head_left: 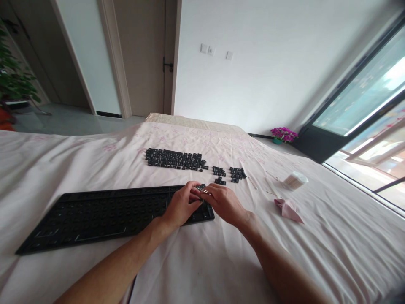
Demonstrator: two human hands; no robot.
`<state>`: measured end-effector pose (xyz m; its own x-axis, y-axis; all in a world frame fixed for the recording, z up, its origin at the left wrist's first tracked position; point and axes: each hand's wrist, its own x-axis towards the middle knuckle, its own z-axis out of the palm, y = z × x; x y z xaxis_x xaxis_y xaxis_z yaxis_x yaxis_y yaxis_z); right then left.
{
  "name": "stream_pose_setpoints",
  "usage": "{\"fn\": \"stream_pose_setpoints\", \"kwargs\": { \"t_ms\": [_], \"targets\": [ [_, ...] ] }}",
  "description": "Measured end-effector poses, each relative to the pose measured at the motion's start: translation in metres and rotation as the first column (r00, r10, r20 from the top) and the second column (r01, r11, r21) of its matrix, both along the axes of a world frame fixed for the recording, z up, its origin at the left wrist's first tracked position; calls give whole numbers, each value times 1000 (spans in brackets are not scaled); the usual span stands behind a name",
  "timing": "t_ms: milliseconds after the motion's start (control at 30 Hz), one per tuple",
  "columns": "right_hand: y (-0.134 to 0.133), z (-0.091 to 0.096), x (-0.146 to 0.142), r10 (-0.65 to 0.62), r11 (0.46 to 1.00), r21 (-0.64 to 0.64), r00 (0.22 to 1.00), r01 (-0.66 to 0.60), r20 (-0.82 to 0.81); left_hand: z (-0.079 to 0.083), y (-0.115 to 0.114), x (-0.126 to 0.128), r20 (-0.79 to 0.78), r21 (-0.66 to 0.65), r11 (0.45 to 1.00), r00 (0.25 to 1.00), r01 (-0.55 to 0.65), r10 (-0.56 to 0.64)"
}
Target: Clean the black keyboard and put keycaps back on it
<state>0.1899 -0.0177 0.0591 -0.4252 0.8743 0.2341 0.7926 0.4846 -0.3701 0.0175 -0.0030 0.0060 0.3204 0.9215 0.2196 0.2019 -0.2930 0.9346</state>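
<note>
- Right hand [223, 202] is pinching a slim silvery metal tool [202, 190], tip pointing left.
- Left hand [182, 204] is curling its fingers at that tip; can't tell if it's gripping.
- Both are working over the right end of the stripped black plastic keyboard [104, 215], whose long axis is running off left.
- Loose black keycaps [174, 159] are lying just beyond.

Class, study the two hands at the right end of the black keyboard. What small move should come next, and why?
Probably work the thin metal tool, which the right hand seems to pinch, gently along the right end of the keyboard while the left hand steadies it: both hands meet there, and the keycaps already lie off on the cloth.
</note>
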Motion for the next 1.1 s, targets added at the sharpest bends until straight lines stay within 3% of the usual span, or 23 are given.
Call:
{"fn": "stream_pose_setpoints", "kwargs": {
  "t_ms": [100,267,400,500,600,700,1100],
  "targets": [
    [2,-6,0,-28,999,-44,998,31,51,-1,0,0,58,-18,1000,998,9,-8],
    [10,-8,8,-64,994,-90,998,62,-19,-4,1,1,41,-12,1000,999,12,-12],
    [33,-13,41,-263,965,-21,962,262,-80,-7,1,1,-14,38,999,1000,-15,16],
    [52,-20,83,-505,860,24,858,509,-98,-9,1,1,-54,80,997,999,1,3],
    [62,-29,124,-703,708,23,708,705,-57,-9,1,1,-78,111,994,997,6,3],
    [63,-40,151,-756,654,9,654,756,-28,-7,1,1,-109,136,991,994,18,-3],
    [69,-60,163,-745,667,2,667,745,15,-8,1,0,-130,168,985,991,32,-10]
  ]
}}
